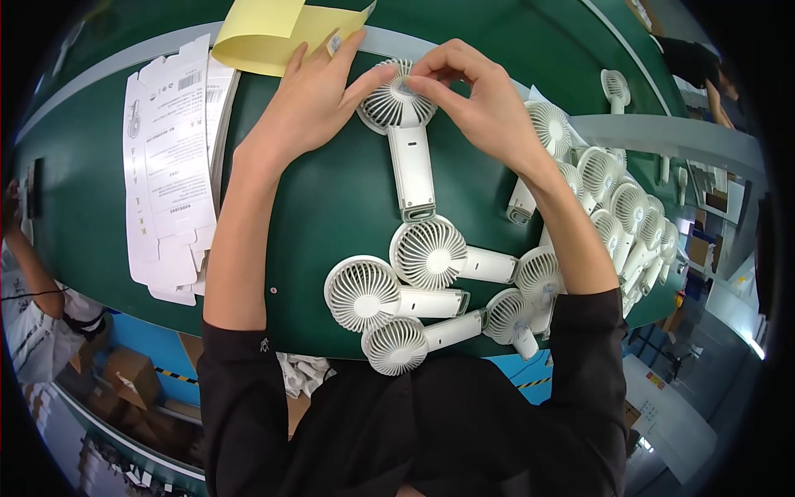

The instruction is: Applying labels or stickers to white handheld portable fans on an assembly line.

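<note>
Cartons [170, 178] stacked flat; left hand [319, 103], right hand [484, 103] at fan [411, 170].

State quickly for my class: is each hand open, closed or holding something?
Left hand: open, thumb at the white fan.
Right hand: pinched closed at that fan; whether it grips anything cannot be told.

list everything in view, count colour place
White round plastic handheld fan: 1, white, upper centre
Loose white fans: at least 4, white, lower centre
Piled white fans: many, white, right
Flat white cardboard box blanks: stack, white, left
Curled yellow paper: at least 1, yellow, top
Green tabletop: 1, green, centre
Brown cardboard boxes: several, brown, lower left
Other people: 2, white and dark clothing, far left, upper right
Left hand, right hand: 2, bare, at first fan
Black sleeved top: 1, black, bottom
</note>
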Demonstrator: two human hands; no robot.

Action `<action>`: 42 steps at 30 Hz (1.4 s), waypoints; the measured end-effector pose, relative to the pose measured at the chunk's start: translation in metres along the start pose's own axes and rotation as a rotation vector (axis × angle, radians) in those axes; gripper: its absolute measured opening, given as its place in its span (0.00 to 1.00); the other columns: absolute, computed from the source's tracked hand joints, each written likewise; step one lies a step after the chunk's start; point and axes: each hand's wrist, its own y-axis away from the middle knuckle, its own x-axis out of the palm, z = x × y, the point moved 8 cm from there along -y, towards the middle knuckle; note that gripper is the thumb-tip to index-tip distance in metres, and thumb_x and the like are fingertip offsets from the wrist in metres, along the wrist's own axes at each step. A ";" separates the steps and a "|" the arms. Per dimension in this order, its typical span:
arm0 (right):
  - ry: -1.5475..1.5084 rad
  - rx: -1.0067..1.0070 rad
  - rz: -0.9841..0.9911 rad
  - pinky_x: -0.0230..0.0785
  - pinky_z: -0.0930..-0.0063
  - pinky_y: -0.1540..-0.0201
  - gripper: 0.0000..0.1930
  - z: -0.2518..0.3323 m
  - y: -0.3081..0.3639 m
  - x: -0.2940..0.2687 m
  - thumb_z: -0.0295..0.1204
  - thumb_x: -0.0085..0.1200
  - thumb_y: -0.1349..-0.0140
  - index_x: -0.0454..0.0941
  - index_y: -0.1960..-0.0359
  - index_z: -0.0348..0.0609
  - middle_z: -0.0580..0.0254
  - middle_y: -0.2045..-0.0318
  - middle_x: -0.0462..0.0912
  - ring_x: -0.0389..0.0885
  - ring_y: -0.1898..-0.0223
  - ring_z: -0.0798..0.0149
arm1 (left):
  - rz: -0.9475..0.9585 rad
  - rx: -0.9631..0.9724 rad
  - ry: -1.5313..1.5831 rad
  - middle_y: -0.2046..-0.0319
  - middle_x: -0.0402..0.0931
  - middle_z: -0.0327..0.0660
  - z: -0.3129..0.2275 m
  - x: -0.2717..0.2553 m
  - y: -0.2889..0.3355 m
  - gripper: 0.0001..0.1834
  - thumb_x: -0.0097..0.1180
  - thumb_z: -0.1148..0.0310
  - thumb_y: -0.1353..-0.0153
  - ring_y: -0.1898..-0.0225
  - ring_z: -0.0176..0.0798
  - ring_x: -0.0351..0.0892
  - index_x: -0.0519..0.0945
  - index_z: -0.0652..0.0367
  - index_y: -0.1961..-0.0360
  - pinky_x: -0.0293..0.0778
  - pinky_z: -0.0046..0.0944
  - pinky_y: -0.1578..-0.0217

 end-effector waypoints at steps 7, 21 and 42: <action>0.019 0.005 0.080 0.67 0.78 0.60 0.07 -0.003 -0.007 0.006 0.28 0.61 0.37 0.80 0.64 0.37 0.68 0.65 0.78 0.71 0.66 0.73 | -0.087 0.089 -0.029 0.74 0.76 0.54 0.001 -0.004 0.003 0.37 0.47 0.45 0.29 0.46 0.53 0.74 0.66 0.69 0.35 0.49 0.51 0.29; 0.066 -0.066 0.156 0.66 0.77 0.64 0.05 -0.002 -0.018 0.007 0.27 0.60 0.36 0.80 0.64 0.38 0.68 0.70 0.75 0.70 0.70 0.73 | -0.021 0.027 -0.036 0.83 0.71 0.48 0.001 -0.001 0.002 0.37 0.45 0.45 0.28 0.61 0.49 0.80 0.66 0.69 0.34 0.49 0.49 0.28; 0.074 -0.076 0.172 0.67 0.77 0.62 0.06 -0.003 -0.018 0.007 0.27 0.60 0.36 0.80 0.64 0.37 0.68 0.69 0.75 0.70 0.70 0.73 | 0.009 -0.001 -0.044 0.40 0.70 0.54 0.003 -0.002 0.001 0.34 0.51 0.48 0.30 0.36 0.55 0.64 0.67 0.61 0.33 0.59 0.47 0.35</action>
